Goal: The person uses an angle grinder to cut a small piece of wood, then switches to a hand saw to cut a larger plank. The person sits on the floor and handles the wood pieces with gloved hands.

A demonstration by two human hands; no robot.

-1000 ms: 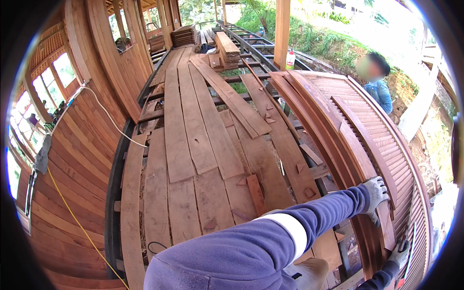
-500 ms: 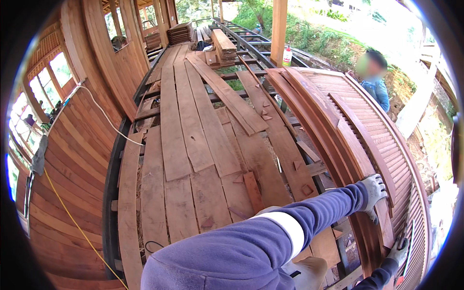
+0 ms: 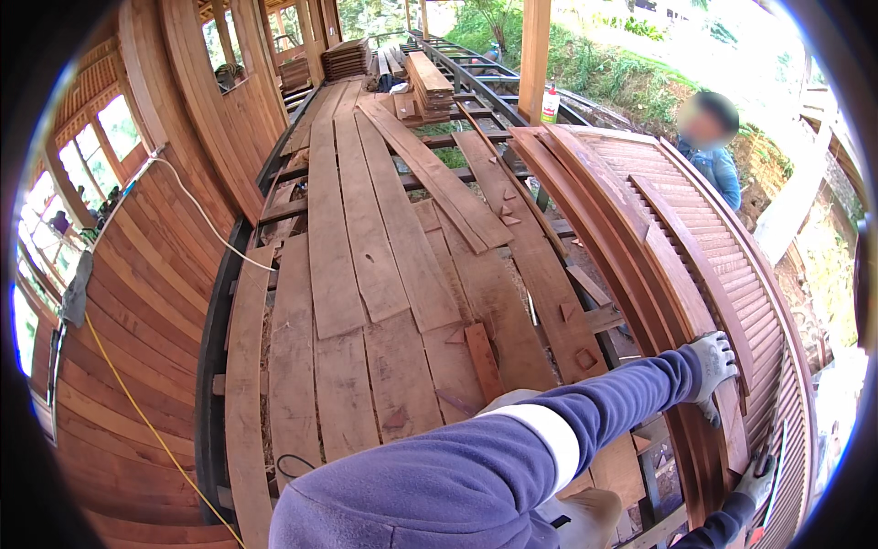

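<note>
My left hand [image 3: 712, 368], in a grey work glove, grips a long reddish-brown wooden plank [image 3: 731, 423], its fingers over the far edge and its thumb on the near side. Lower right, by the plank's near end, my gloved right hand [image 3: 756, 482] has its fingers bent; what they hold, if anything, I cannot make out. Under the plank lies a louvred wooden panel [image 3: 727, 261] with many slats. Another narrow board [image 3: 700, 261] rests on the slats. Several long boards [image 3: 631, 274] lie along the panel's left side. Beside my right hand is a thin pale strip [image 3: 777, 471].
Loose floor planks [image 3: 357, 247] cover dark beams with open gaps. A stack of boards [image 3: 428, 87] sits farther back, near a wooden post [image 3: 533, 64] and a bottle [image 3: 550, 105]. A person [image 3: 712, 151] is beyond the panel. A yellow cord [image 3: 137, 412] hangs at left.
The view has shifted slightly. Both hands keep nearly the same places on and near the plank. The person beyond the panel has moved a little.
</note>
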